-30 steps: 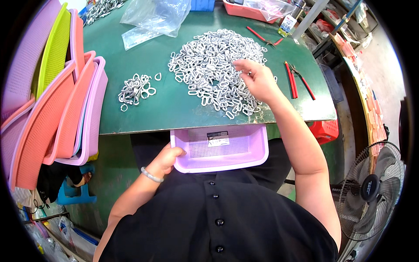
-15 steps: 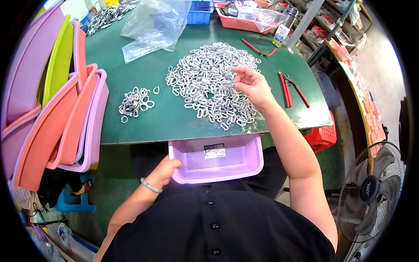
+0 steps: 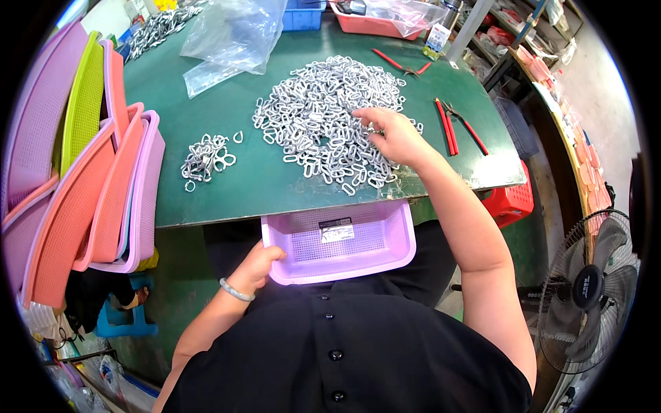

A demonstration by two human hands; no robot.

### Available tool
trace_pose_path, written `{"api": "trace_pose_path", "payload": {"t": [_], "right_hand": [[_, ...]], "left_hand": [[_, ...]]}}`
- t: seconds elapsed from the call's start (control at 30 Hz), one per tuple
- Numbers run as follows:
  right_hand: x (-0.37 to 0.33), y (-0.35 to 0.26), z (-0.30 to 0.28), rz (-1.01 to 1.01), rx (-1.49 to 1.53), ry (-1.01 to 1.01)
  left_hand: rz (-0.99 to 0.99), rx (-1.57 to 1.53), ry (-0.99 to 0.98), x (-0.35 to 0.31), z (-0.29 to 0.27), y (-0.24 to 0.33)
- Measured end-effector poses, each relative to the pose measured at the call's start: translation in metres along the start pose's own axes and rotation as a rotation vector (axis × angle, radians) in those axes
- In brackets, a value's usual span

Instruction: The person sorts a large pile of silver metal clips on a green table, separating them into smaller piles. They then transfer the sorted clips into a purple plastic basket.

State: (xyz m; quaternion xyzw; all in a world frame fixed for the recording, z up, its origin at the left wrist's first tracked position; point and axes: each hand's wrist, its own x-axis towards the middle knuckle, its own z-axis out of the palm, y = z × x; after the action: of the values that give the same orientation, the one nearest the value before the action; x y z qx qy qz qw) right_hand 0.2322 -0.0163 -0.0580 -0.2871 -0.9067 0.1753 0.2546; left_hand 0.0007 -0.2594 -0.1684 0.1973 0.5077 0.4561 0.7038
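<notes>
My left hand (image 3: 259, 267) grips the left end of a light purple plastic basket (image 3: 344, 274), thumb over its rim. The basket is tilted toward me at the table's front edge, with a label on its perforated inside and no links visible in it. My right hand (image 3: 392, 134) is over the right side of a large heap of grey metal chain links (image 3: 317, 103). Its fingers are curved and spread from the thumb, and nothing shows between them. A smaller pile of metal rings (image 3: 205, 158) lies on the green table (image 3: 227, 199) to the left.
Red-handled pliers (image 3: 460, 127) and a second pair (image 3: 406, 65) lie right of the heap. Stacked baskets (image 3: 96, 199) crowd the left side. A clear plastic bag (image 3: 231, 41), blue bin (image 3: 301, 17) and red tray (image 3: 372, 26) are behind. A fan (image 3: 585, 289) stands at right.
My right hand has shifted slightly left over the heap, with its thumb and fingers parting. My left hand still holds the basket. The whole view has shifted a little.
</notes>
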Motion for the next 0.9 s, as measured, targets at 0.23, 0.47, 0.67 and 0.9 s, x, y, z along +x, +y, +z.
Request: {"api": "trace_pose_path", "payload": {"t": [0.23,0.47,0.67,0.9], "right_hand": [[0.004,-0.012,-0.003,-0.067,-0.135,-0.113],[0.011,0.001,-0.018,0.23,0.365,-0.123],[0.013,0.015,-0.028,0.247,0.272,-0.137],[0.003,0.021,-0.031,0.193,-0.117,0.004]], "left_hand": [[-0.006,0.002,0.012,0.0,0.001,-0.001],[0.002,0.014,0.003,-0.001,-0.002,-0.002],[0.009,0.013,-0.001,0.0,-0.001,-0.002],[0.007,0.012,0.002,-0.002,0.0,-0.002]]}}
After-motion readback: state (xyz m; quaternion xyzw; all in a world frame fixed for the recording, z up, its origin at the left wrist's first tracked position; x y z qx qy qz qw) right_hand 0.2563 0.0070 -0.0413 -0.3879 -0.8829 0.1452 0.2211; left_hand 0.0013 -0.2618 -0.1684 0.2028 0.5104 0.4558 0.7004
